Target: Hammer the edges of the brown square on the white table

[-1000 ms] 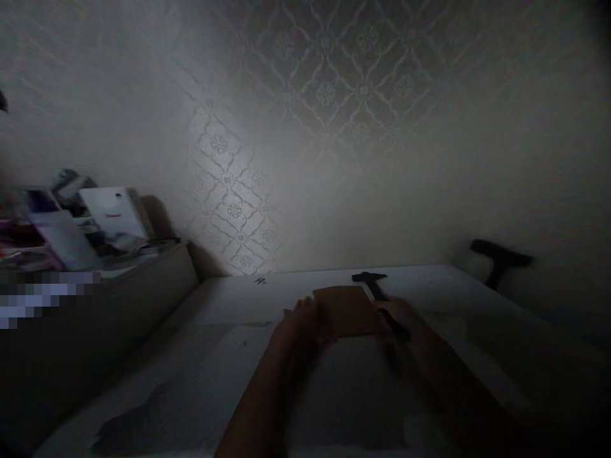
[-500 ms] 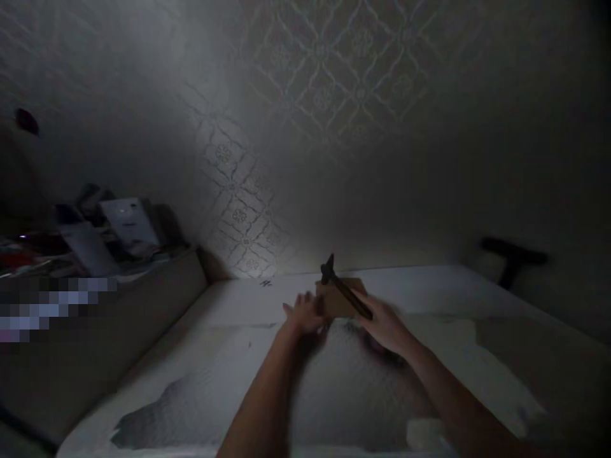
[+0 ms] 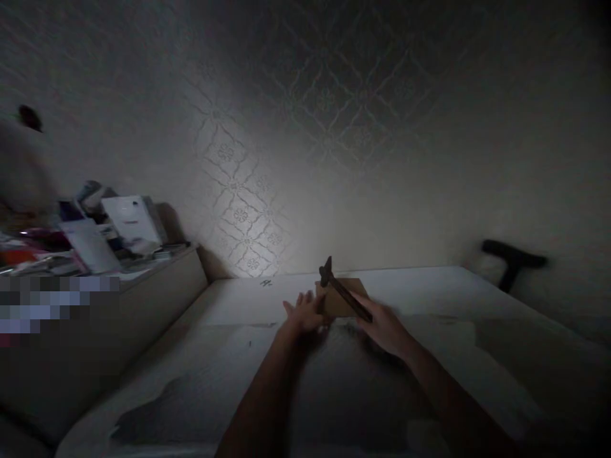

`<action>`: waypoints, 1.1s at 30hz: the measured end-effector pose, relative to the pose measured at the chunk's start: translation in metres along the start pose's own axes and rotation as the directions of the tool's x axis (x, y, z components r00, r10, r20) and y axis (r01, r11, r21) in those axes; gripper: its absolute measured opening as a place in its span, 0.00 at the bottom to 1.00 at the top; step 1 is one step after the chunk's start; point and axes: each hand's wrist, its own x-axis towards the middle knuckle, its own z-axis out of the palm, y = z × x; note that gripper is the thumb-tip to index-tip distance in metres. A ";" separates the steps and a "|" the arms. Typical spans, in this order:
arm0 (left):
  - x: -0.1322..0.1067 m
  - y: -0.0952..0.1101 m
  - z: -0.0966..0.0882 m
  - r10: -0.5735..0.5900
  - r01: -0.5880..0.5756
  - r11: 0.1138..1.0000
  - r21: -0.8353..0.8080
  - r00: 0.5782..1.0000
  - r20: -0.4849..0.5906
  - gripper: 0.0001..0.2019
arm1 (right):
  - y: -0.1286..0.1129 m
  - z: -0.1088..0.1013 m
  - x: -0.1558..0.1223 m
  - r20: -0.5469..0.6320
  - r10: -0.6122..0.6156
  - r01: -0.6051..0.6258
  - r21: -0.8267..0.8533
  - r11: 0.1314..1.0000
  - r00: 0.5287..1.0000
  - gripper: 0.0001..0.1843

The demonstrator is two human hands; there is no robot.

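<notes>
A hammer (image 3: 347, 296), dark in the dim light, is gripped by its handle in my right hand (image 3: 386, 327). Its head tilts up to the left above a flat brown board (image 3: 340, 306), which looks like wood or cardboard. My left hand (image 3: 305, 315) lies at the board's left edge, fingers spread and fingertips at or on the edge. Whether anything small sits under those fingertips is too dark and blurred to see. Below both hands is the white table (image 3: 243, 299), its surface worn or peeling into grey patches.
On the left, a cabinet (image 3: 157, 286) carries a white box (image 3: 131, 219) and other clutter. A dark T-shaped object (image 3: 513, 257) stands at the table's right side. Behind rises a patterned wall (image 3: 248, 210).
The hammer's head has shifted very slightly left. My hands and the board hold about the same place. The light has changed, with the foreground darker and the wall brighter.
</notes>
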 end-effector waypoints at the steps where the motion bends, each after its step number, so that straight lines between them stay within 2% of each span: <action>1: -0.001 0.000 0.000 0.001 -0.001 1.000 -0.001 1.000 0.004 0.40 | -0.001 0.000 0.000 0.000 0.002 -0.002 0.006 1.000 1.000 0.32; 14: -0.002 0.003 -0.002 -0.004 0.003 1.000 0.013 1.000 0.014 0.39 | -0.002 -0.001 -0.002 0.047 0.031 -0.032 0.022 0.999 0.998 0.32; 26: -0.002 0.001 -0.001 0.001 -0.001 1.000 0.006 1.000 0.005 0.40 | -0.004 -0.001 -0.001 -0.004 0.049 -0.048 0.101 0.994 0.999 0.32; 33: -0.004 0.002 -0.002 0.003 -0.003 1.000 -0.017 1.000 -0.004 0.40 | 0.000 0.000 0.001 -0.012 0.052 -0.050 0.089 0.995 0.999 0.32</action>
